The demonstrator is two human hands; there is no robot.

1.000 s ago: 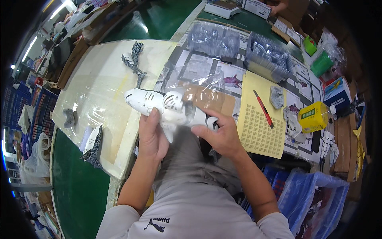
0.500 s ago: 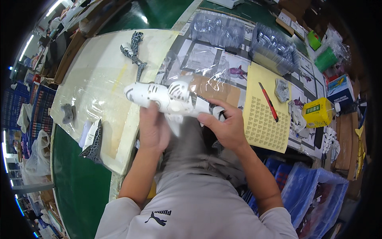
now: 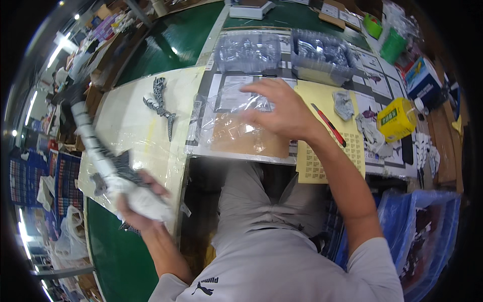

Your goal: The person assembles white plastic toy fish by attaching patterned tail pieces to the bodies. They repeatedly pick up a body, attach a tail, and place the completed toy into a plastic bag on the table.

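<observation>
White plastic shark-like toy with grey stripes [image 3: 108, 168], long and blurred, lies off to my left over the cream sheet [image 3: 136, 126]. My left hand [image 3: 138, 201] is clenched around its thick end. My right hand [image 3: 282, 110] hovers half spread over the clear plastic bag [image 3: 226, 108] on the bench. Half a second ago both hands held the toy together in front of me.

free: cream sheet [image 3: 131, 126] centre | blocked: clear trays [image 3: 282, 50] behind, yellow box [image 3: 396, 119] right
</observation>
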